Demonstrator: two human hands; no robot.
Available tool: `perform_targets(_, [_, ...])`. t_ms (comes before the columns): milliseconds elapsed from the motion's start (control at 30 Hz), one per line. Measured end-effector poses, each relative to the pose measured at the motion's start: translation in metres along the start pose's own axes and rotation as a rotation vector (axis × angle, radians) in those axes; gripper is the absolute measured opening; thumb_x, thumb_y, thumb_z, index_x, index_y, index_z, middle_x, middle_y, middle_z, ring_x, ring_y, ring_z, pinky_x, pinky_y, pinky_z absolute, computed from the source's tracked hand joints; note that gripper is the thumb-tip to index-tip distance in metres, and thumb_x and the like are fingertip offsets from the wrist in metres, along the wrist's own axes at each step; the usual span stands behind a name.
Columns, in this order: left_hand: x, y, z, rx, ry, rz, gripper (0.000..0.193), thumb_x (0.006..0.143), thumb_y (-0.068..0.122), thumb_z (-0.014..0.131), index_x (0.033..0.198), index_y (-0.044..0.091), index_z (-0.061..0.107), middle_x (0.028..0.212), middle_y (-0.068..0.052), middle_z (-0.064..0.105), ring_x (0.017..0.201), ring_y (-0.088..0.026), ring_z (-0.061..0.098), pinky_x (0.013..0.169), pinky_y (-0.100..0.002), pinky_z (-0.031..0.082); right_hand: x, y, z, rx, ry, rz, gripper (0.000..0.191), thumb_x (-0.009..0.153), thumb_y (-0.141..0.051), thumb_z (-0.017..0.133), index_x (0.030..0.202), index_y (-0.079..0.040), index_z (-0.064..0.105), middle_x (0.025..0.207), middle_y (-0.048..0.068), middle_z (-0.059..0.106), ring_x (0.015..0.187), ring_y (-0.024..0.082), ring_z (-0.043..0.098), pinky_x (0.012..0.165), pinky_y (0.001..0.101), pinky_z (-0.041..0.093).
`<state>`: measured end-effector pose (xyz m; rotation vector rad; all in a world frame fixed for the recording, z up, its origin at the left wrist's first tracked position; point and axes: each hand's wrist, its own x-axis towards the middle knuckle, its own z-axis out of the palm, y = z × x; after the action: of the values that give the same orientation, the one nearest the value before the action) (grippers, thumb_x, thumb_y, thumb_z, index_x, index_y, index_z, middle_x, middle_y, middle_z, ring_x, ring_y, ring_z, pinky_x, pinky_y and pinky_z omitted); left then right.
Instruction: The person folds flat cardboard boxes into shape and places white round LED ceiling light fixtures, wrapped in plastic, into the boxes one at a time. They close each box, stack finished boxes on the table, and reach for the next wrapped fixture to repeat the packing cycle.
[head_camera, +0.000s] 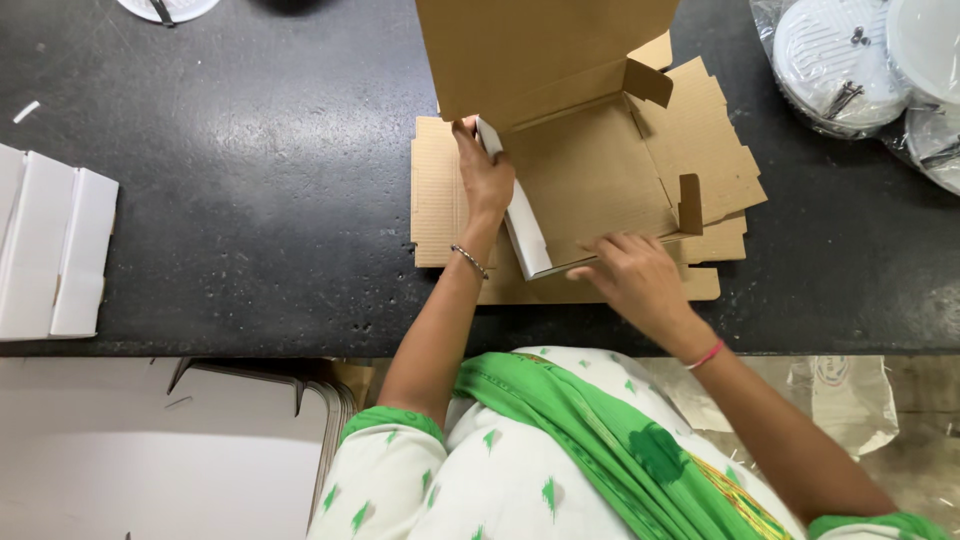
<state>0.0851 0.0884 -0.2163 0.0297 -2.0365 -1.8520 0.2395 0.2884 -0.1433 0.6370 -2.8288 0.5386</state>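
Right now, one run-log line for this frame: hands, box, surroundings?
left hand: holding up white side wall of cardboard box | right hand: on front edge | lid: upright | under box: flat cardboard blanks | surface: black table

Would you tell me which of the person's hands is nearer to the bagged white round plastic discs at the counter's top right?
Right. The right hand is at the brown cardboard box's front edge, closer to the bagged discs; the left hand holds the box's left wall, farther away.
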Motion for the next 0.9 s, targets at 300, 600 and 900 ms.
perform_targets(300, [-0.017, 0.007, -0.002, 0.301, 0.144, 0.153, 0.079, 0.091, 0.012, 0.072, 0.145, -0.016, 0.022, 0.144, -0.037, 0.035, 0.136, -0.047, 0.037, 0.113, -0.049, 0.03, 0.041, -0.045, 0.048, 0.042, -0.113, 0.249, 0.049, 0.087, -0.021, 0.068, 0.13, -0.002, 0.056, 0.115, 0.018, 0.065, 0.103, 0.038, 0.065, 0.084, 0.0482, 0.053])
perform_targets(600, [-0.104, 0.055, -0.011, 0.521, -0.428, 0.696, 0.059, 0.085, 0.037, 0.075, 0.128, 0.001, 0.056, 0.124, -0.016, 0.06, 0.123, -0.035, 0.056, 0.108, -0.044, 0.044, -0.014, 0.048, 0.0, -0.043, -0.146, 0.198, 0.038, 0.087, -0.004, 0.061, 0.124, -0.009, 0.065, 0.11, 0.011, 0.067, 0.104, 0.034, 0.066, 0.086, 0.0463, 0.054])
perform_targets(900, [-0.042, 0.014, 0.006, 0.644, -0.727, 0.789, 0.028, 0.081, 0.034, 0.08, 0.08, 0.011, 0.065, 0.084, -0.004, 0.063, 0.081, -0.025, 0.066, 0.066, -0.043, 0.05, 0.007, 0.029, 0.018, -0.131, 0.078, 0.192, 0.024, 0.08, -0.026, 0.077, 0.092, -0.008, 0.065, 0.091, 0.008, 0.064, 0.09, 0.028, 0.067, 0.074, 0.0416, 0.054])
